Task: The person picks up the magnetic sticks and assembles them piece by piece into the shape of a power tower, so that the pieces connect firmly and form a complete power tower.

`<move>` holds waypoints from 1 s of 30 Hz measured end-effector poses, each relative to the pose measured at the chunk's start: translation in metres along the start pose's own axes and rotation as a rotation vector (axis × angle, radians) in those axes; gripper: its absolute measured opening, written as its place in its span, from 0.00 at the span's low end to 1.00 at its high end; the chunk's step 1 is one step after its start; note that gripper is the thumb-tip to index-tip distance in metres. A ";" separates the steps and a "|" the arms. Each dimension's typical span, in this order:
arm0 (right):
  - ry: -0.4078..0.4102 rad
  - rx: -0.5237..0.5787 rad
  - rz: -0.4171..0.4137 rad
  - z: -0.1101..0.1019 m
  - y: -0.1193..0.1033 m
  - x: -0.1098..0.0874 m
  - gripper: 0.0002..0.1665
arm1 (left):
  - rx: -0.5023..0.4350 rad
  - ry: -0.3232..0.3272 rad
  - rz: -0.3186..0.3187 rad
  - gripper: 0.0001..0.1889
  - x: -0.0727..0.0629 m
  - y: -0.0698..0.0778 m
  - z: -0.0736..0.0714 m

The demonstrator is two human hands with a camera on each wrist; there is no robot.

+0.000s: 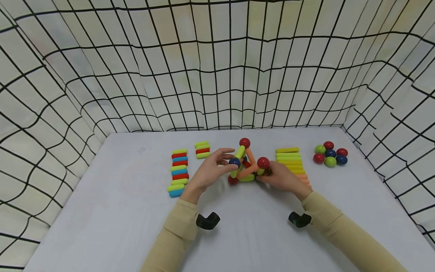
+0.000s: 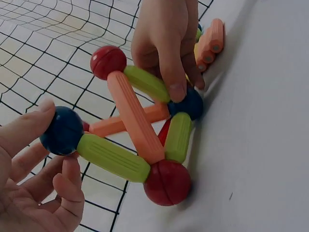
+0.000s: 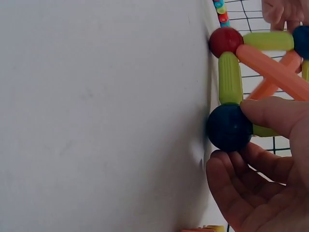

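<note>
A frame of ridged sticks and balls (image 1: 249, 169), like a magnetic building toy, stands on the table between both hands. Green sticks form its sides and an orange stick (image 2: 135, 116) runs diagonally across one face. My left hand (image 1: 211, 169) holds an upper dark blue ball (image 2: 62, 130) between thumb and fingers. Down at the near right corner, my right hand (image 1: 280, 176) pinches a lower dark blue ball (image 3: 229, 128). Red balls sit at other corners, one red ball (image 1: 263, 163) just above the right hand. The far side of the frame is partly hidden.
Left of the frame lies a column of short sticks (image 1: 179, 172) in red, blue and green, with a smaller stack (image 1: 202, 150) behind. On the right are yellow, green and orange sticks (image 1: 288, 155) and a cluster of loose balls (image 1: 330, 153). Black netting (image 1: 224, 71) surrounds the table.
</note>
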State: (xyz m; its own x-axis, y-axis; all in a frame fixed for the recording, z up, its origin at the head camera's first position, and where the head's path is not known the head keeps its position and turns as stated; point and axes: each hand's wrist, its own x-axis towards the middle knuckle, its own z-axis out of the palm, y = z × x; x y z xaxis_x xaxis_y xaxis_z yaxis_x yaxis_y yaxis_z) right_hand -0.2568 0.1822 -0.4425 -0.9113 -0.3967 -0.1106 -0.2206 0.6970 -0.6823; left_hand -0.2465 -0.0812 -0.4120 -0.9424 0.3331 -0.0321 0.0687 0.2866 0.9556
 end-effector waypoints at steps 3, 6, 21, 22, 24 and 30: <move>0.000 -0.022 -0.043 0.003 -0.004 -0.001 0.16 | 0.009 0.069 0.000 0.25 0.002 -0.002 -0.002; -0.027 -0.034 -0.092 0.005 -0.007 -0.001 0.17 | -0.006 0.148 -0.001 0.22 0.002 -0.002 -0.002; -0.003 0.216 0.061 -0.015 0.003 0.024 0.28 | 0.085 0.316 0.059 0.20 0.006 -0.003 0.009; -0.009 0.227 0.046 -0.015 0.003 0.027 0.31 | 0.093 0.324 0.069 0.19 0.007 -0.002 0.011; -0.019 0.240 0.034 -0.014 0.003 0.034 0.34 | 0.099 0.343 0.076 0.18 0.009 -0.002 0.012; 0.018 0.188 0.044 -0.011 0.003 0.042 0.28 | 0.062 0.361 0.047 0.19 0.022 -0.008 0.010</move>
State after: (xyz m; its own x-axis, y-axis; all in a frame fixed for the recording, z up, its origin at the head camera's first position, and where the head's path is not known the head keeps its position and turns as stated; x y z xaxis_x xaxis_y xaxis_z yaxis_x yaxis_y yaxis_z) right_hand -0.2999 0.1738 -0.4410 -0.9251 -0.3564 -0.1314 -0.1131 0.5886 -0.8004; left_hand -0.2643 -0.0677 -0.4232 -0.9917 0.0117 0.1278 0.1242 0.3365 0.9335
